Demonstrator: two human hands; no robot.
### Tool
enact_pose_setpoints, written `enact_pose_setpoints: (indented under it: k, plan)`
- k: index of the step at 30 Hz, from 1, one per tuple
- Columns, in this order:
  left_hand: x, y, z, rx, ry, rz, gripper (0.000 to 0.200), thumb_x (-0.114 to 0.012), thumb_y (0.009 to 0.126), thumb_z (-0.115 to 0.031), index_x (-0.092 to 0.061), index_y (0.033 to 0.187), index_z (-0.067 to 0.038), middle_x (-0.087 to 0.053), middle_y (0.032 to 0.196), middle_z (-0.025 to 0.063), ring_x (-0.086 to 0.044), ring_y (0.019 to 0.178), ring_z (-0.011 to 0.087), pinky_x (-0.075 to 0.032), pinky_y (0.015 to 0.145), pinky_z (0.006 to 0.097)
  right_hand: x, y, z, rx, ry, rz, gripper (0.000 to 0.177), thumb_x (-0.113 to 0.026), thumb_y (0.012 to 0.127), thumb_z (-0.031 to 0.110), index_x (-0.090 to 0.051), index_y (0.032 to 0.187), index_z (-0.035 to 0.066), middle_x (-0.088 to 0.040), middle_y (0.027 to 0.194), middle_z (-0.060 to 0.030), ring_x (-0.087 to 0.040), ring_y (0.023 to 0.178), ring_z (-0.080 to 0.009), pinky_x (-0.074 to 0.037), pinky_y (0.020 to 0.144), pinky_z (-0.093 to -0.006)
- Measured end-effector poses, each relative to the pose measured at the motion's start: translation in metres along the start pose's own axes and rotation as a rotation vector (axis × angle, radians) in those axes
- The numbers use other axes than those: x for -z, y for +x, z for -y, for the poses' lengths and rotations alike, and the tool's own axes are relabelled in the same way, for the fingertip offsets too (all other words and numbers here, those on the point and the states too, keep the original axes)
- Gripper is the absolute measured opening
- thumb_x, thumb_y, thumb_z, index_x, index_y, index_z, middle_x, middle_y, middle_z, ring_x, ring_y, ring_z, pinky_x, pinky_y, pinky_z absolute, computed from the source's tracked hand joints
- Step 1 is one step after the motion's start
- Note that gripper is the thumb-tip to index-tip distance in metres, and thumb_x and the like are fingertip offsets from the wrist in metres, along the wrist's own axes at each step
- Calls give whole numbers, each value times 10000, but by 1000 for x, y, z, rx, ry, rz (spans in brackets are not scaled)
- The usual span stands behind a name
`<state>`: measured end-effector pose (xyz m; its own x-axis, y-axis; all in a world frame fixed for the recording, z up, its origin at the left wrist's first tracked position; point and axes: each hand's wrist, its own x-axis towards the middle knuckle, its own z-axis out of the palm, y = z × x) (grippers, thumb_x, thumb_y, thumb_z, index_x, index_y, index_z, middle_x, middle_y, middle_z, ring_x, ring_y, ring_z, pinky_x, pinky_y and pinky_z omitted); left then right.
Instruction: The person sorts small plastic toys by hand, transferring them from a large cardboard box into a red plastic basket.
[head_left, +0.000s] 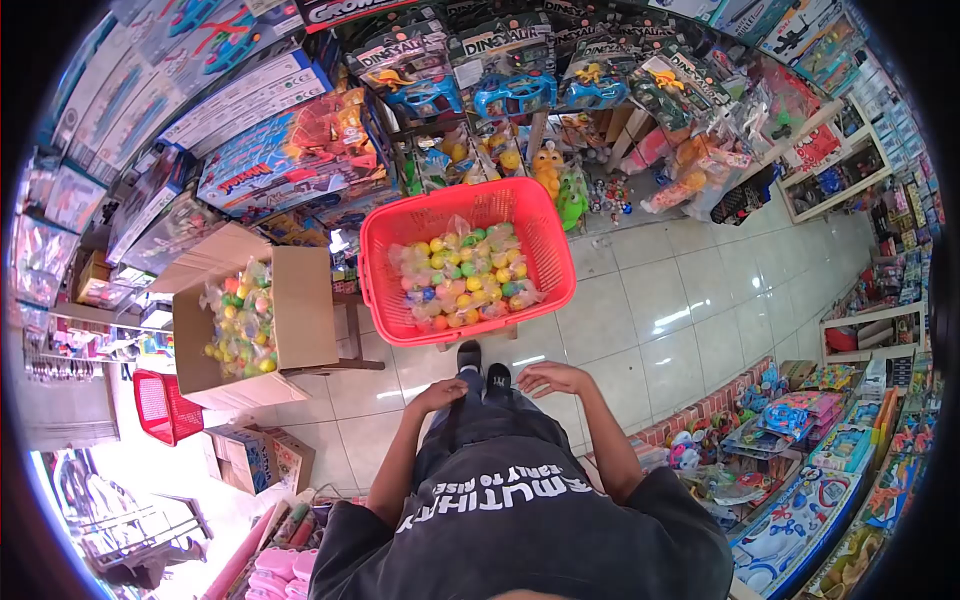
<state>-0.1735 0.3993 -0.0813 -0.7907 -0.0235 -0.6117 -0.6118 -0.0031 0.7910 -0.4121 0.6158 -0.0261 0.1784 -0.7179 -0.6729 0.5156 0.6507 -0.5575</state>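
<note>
Both of my hands hang in front of my body, touching nothing. My left hand (441, 394) has its fingers loosely bent and apart, with nothing in it. My right hand (549, 379) is empty too, its fingers spread and slightly curled. Beyond them stands a red plastic basket (545, 215) holding several small clear bags of colourful balls (465, 270), mostly yellow and green. To its left, an open cardboard box (305, 305) holds more bagged balls (243, 325).
Packaged toys (500, 60) hang beyond the basket. A wooden stool (352, 335) is under the box. Another red basket (165, 405) and small cartons (255, 460) stand at lower left. Stocked shelves (800, 500) line the right, beside the tiled floor (660, 300).
</note>
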Motion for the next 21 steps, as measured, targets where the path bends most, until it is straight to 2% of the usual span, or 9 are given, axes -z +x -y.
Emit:
enact_pose_setpoints:
  k: [1,3,5,6,8,11,14,17,21]
  plan:
    - [-2,-1,17,-37,169,-58,334,-525,852,-294,-580,1079,-56,-591,961,63,-542,891,132,-428,789,266,0,17,-13,-108,-24,-12,367,-478,869,417,-569,1056,115,-600,941,-4,-569,890,-126,-461,806,-339]
    - [-5,-10,34,20,191,-145,327,-536,841,-288,-586,1062,-52,-599,917,67,-548,857,133,-435,763,264,2,58,-49,-159,-112,-212,359,-509,831,426,-594,1006,124,-615,893,-5,-589,812,-134,-473,762,-355]
    - [-8,-14,62,74,206,-237,320,-548,831,-282,-592,1044,-48,-608,873,71,-555,823,135,-442,736,263,0,89,-69,-198,-617,-407,340,-535,794,406,-624,871,87,-620,767,-32,-591,700,-147,-479,687,-337]
    - [-10,-13,91,80,106,-332,320,-544,828,-301,-594,1022,-51,-620,887,91,-572,849,172,-445,760,290,-2,97,-73,-47,-905,-383,341,-542,780,381,-618,746,50,-599,655,-52,-572,613,-161,-476,627,-316]
    - [-14,-19,125,100,25,-463,306,-543,813,-296,-610,988,-54,-638,908,114,-599,864,220,-452,774,316,-6,117,-82,-83,-851,-337,341,-548,780,382,-620,731,52,-595,642,-56,-575,616,-161,-475,623,-313]
    - [-15,-37,160,94,4,-458,298,-546,807,-289,-624,980,-59,-640,924,122,-603,873,229,-455,777,315,-23,123,-74,-123,-690,-259,328,-568,779,374,-624,751,52,-604,665,-60,-587,623,-163,-481,618,-312]
    - [-23,-70,161,95,-72,-580,294,-546,801,-272,-630,982,-55,-639,939,132,-599,913,235,-449,803,311,-35,128,-67,-145,-607,-355,324,-574,789,369,-599,929,78,-616,814,-44,-592,685,-164,-491,610,-339]
    - [-17,-102,183,129,-90,-607,299,-542,802,-263,-626,982,-39,-637,948,133,-595,932,236,-443,821,311,-36,146,-75,-249,-488,-429,314,-580,793,366,-563,955,97,-598,847,-64,-586,742,-162,-478,595,-344]
    - [6,-141,200,152,-82,-580,297,-539,805,-248,-622,974,-19,-631,968,137,-590,948,239,-434,838,314,-63,183,-91,-314,-526,-488,297,-590,784,347,-558,939,96,-594,829,-58,-580,716,-169,-471,585,-338]
